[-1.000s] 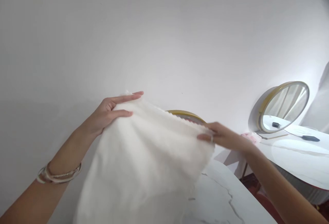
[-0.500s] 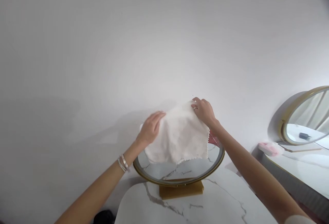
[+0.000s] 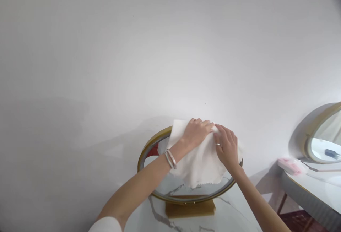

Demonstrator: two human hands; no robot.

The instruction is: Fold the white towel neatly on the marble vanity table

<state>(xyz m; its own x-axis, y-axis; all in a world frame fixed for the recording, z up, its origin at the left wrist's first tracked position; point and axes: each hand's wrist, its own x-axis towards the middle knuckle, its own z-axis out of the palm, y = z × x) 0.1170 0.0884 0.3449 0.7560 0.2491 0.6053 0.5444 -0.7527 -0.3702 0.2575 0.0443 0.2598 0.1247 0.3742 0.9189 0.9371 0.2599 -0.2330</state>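
A white cloth [image 3: 198, 164] with a zigzag-cut edge hangs over the top rim of a round gold-framed mirror [image 3: 149, 146], covering much of its glass. My left hand [image 3: 196, 132], with bangles at the wrist, is closed on the cloth along the upper rim. Just beside it, my right hand [image 3: 227, 146], wearing a ring, grips the cloth at the rim's upper right. Its fingertips curl over the edge, partly hidden. The mirror stands on a gold base [image 3: 189, 209].
Under the base is a white marble-patterned table [image 3: 234, 209]. A plain wall [image 3: 170, 54] rises close behind the mirror. To the right, a second table [image 3: 323, 177] carries another round mirror [image 3: 309, 146] and a pink-and-white soft pack [image 3: 293, 166].
My left hand has moved right along the rim, close to my right hand. The cloth has shifted right, uncovering the mirror's upper left. The view has tilted slightly up.
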